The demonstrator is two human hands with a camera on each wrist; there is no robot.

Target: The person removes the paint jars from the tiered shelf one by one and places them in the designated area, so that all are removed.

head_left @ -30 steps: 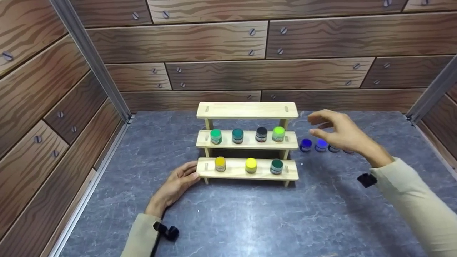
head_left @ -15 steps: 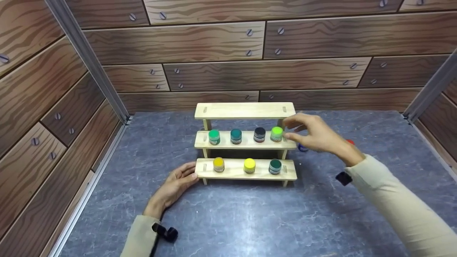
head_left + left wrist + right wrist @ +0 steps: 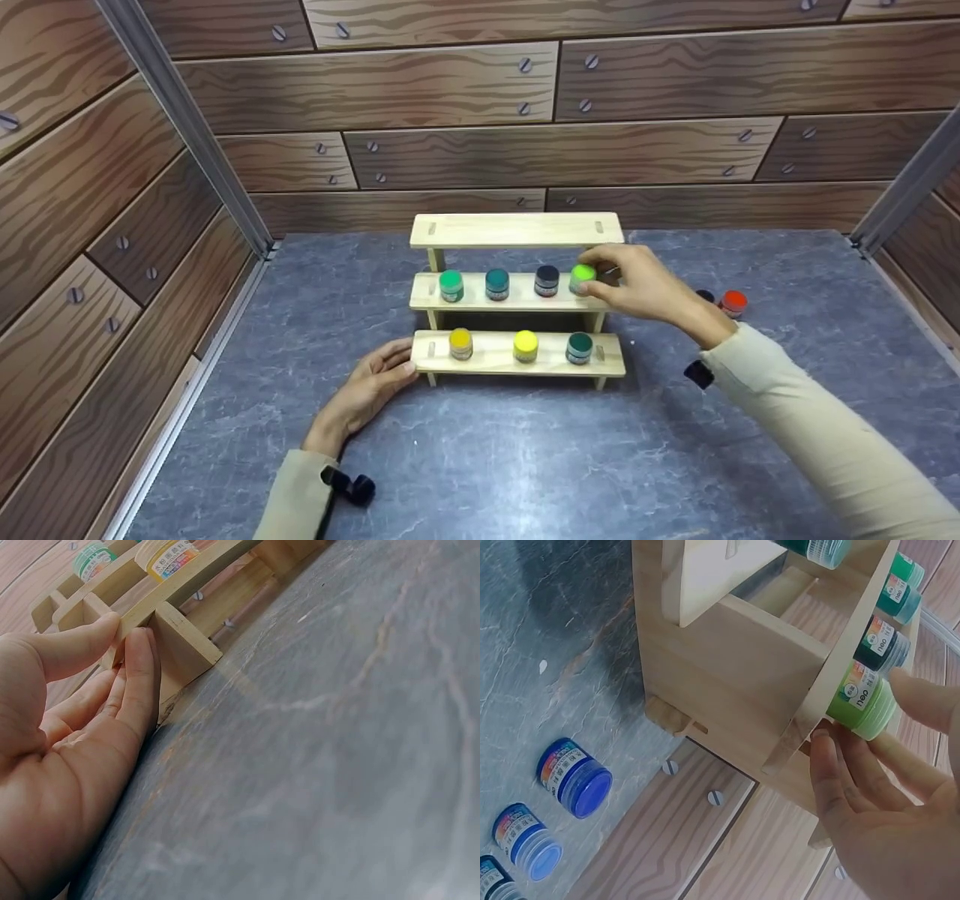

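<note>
The person wears a long-sleeved garment of pale beige colour, a little toward khaki. At the lower left of the head view, the left sleeve [image 3: 291, 496] ends at the wrist, just before the left hand [image 3: 364, 391]. A black device [image 3: 349, 486] with two rounded lumps sits at this cuff, and a thin dark strip runs down along the sleeve; whether it is a cable, I cannot tell. At the lower right, the right sleeve [image 3: 821, 424] shows more of its length, with soft wrinkles near the right hand [image 3: 636, 281]. Under its cuff is a small black block [image 3: 699, 374].
</note>
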